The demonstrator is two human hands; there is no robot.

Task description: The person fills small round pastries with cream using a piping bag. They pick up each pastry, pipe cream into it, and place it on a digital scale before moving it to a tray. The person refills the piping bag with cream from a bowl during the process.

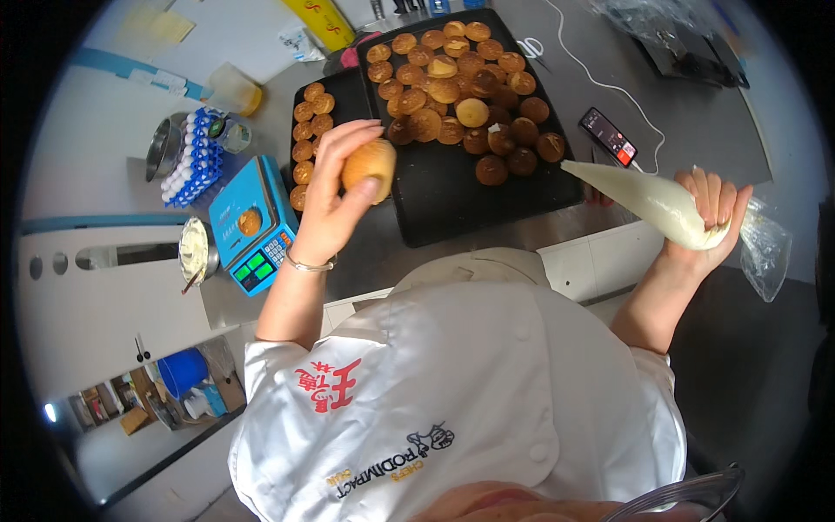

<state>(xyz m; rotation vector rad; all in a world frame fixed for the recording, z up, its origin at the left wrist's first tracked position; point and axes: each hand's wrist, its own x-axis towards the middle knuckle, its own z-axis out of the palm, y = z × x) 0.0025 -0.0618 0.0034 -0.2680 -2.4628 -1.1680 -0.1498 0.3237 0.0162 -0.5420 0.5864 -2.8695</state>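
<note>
A round golden-brown bun [378,163] is gripped in my left hand [329,189], with fingers over its far side and the thumb below. The hand hangs over the gap between two black baking trays. My right hand [711,212] squeezes the twisted top of a clear piping bag [642,199] filled with pale cream. Its tip points left, just past the right edge of the larger tray [443,205]. Many browned buns [443,91] crowd that tray's far part, some stacked. The smaller tray [352,98] at left carries more buns [303,132], partly hidden by my left hand.
A blue digital scale [242,183] holds one bun [249,222]; beside it is a metal bowl of cream [194,251]. Eggs in a blue carton [207,160] stand farther left. At right lie a phone [607,137], its white cable [577,55] and white-handled scissors [531,47].
</note>
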